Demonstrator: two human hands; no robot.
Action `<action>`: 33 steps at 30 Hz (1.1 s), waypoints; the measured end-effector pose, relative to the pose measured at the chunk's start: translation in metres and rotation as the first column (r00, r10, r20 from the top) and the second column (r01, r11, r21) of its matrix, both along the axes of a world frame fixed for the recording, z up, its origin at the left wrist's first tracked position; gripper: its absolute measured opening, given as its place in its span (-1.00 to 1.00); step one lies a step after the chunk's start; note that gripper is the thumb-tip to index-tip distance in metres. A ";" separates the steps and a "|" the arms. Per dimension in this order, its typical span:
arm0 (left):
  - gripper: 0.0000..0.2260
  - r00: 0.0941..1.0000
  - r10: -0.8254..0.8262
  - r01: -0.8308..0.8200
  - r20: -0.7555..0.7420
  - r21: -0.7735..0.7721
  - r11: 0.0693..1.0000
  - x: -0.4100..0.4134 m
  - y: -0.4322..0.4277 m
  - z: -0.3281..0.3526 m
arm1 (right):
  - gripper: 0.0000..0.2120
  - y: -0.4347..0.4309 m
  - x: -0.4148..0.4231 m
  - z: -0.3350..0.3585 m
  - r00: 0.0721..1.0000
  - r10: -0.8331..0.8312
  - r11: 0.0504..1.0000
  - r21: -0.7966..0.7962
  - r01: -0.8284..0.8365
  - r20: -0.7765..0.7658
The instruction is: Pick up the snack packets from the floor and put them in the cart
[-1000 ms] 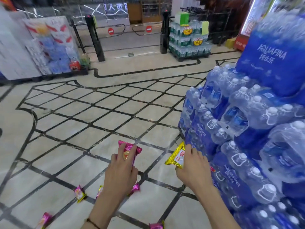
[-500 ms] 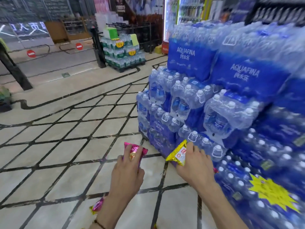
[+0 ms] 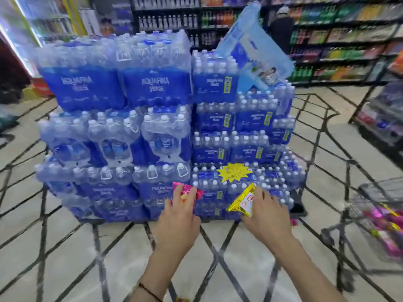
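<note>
Left hand grips 1 pink snack packet, fingers curled over its front. The packet is held in front of the lower tier of the stack of bottled-water packs.

Right hand pinches 1 yellow snack packet by its right edge, also in front of the lower tier of the stack, below the yellow starburst tag.

Both packets are clear of the floor.

The cart stands to the right of the stack. Pink and yellow packets lie inside it.

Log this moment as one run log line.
left hand: holds pink snack packet | right hand: holds yellow snack packet | cart: at right, packets inside | ahead: water bottle packs
</note>
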State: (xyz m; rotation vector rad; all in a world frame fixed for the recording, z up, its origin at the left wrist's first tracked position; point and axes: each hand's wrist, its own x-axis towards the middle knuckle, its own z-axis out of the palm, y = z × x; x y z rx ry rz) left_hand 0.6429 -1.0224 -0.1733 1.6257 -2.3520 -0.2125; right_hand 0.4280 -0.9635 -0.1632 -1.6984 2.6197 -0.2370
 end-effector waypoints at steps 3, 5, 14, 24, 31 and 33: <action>-0.34 0.990 -0.141 0.141 0.003 0.007 0.990 -0.052 0.013 -0.001 | -0.30 0.045 -0.045 0.004 0.986 -0.164 0.986 -0.029 0.164 0.004; -0.34 0.970 -0.241 0.241 0.019 0.014 0.970 -0.087 0.025 -0.005 | -0.33 0.077 -0.073 0.007 0.965 -0.262 0.965 -0.021 0.262 0.005; -0.37 0.787 -0.617 0.617 0.021 -0.004 0.787 -0.268 0.125 0.001 | -0.30 0.252 -0.194 0.005 0.784 -0.620 0.784 0.017 0.620 0.004; -0.36 0.584 -0.807 0.808 0.083 0.036 0.588 -0.447 0.284 -0.013 | -0.37 0.440 -0.316 -0.012 0.610 -0.792 0.610 0.061 0.790 0.025; -0.36 0.503 -0.862 0.862 0.065 0.028 0.506 -0.549 0.351 -0.015 | -0.30 0.512 -0.393 -0.030 0.555 -0.829 0.559 0.071 0.826 0.073; -0.35 0.487 -0.870 0.871 0.081 0.032 0.490 -0.575 0.356 -0.017 | -0.34 0.519 -0.415 -0.034 0.543 -0.836 0.549 0.080 0.832 0.080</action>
